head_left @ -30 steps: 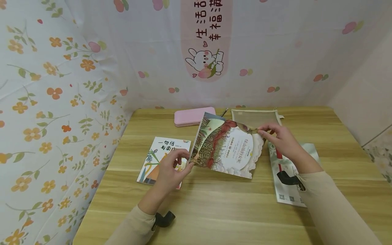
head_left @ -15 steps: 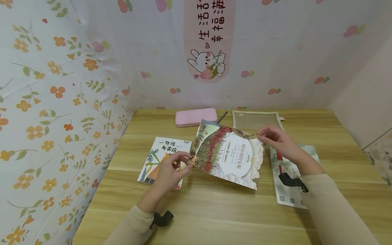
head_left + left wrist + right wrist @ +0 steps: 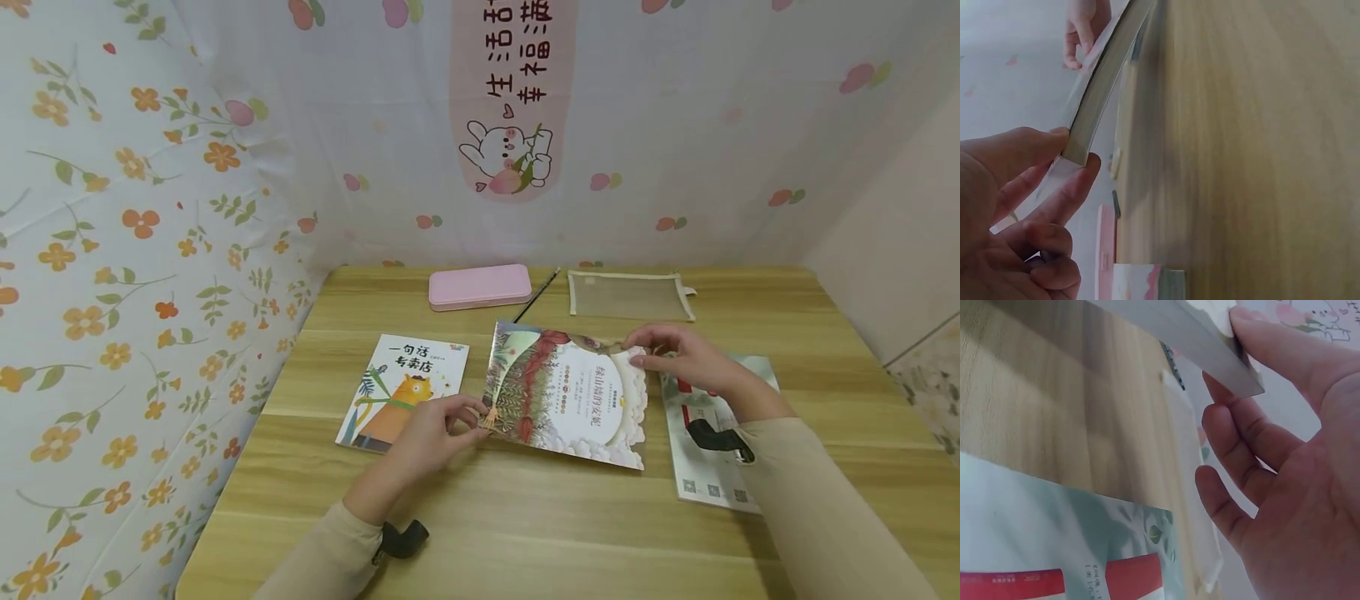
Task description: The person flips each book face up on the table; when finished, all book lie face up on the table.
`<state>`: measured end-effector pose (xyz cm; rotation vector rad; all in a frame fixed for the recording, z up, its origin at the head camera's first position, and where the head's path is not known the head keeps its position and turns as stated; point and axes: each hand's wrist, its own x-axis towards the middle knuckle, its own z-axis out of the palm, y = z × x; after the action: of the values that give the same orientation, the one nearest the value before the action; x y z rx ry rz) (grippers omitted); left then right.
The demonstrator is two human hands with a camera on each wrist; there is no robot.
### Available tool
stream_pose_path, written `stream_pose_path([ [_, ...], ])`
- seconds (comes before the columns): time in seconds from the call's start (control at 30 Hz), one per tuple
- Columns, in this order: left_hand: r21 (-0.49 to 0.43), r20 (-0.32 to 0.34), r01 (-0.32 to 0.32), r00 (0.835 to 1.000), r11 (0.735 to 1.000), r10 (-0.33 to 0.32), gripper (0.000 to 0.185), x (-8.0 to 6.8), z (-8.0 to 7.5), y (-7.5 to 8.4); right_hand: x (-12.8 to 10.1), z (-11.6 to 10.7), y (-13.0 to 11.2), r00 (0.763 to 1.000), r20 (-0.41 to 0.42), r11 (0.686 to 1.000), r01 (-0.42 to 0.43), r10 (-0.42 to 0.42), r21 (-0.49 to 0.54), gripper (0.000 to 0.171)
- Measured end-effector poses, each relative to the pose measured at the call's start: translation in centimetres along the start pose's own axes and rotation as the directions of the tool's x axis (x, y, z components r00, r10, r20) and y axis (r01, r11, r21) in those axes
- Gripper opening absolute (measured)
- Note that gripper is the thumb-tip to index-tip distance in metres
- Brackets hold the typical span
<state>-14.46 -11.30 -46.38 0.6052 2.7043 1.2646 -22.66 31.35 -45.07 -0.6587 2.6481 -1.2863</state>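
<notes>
Between both hands is a book (image 3: 570,400) with an illustrated cover of plants, a red braid and a white round title patch. My left hand (image 3: 442,429) pinches its left edge, thumb on one cover and fingertips on the other, as the left wrist view shows of the book's page edges (image 3: 1100,94). At the book's upper right corner, my right hand (image 3: 686,362) pinches it between thumb and fingers. In the right wrist view, a gap shows between the book's underside (image 3: 1179,347) and the wooden table (image 3: 1072,406).
A book with an orange cat (image 3: 408,400) lies left, partly behind the left hand. A pale green book (image 3: 708,467) lies under the right forearm. Towards the back are a pink pencil case (image 3: 480,286), a pencil (image 3: 538,293) and a mesh zip pouch (image 3: 630,297).
Both hands have lowered the held book toward the table and tilted it flatter. It has shifted slightly right, uncovering more of the pencil, the pouch and the cat book.
</notes>
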Motion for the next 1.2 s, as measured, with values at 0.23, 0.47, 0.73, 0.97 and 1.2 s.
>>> stream_pose_path([
  [0.23,-0.014,0.098,0.070,0.993,0.997,-0.068,0.018,-0.3,0.5,-0.2,1.1,0.6,0.6,0.999,0.052,0.999,-0.003,0.006,-0.044,0.024],
  [0.47,-0.031,0.170,0.095,0.981,0.995,-0.089,0.016,-0.7,1.0,-0.4,3.2,1.4,0.5,0.987,0.160,0.997,-0.019,0.030,-0.069,0.025],
  [0.73,0.007,0.221,0.071,0.973,0.997,-0.071,0.015,-0.9,1.4,0.3,4.7,2.1,0.5,0.981,0.192,0.993,0.023,0.000,-0.114,0.034],
  [0.97,0.047,0.276,0.035,0.960,0.998,-0.046,0.019,-1.0,1.6,1.0,5.7,2.8,0.0,0.982,0.186,0.987,0.049,-0.020,-0.151,0.035],
  [1.2,0.067,0.307,-0.010,0.952,0.998,-0.011,0.024,-1.2,1.6,1.5,5.7,3.9,-0.3,0.983,0.178,0.964,0.098,-0.055,-0.246,0.035],
])
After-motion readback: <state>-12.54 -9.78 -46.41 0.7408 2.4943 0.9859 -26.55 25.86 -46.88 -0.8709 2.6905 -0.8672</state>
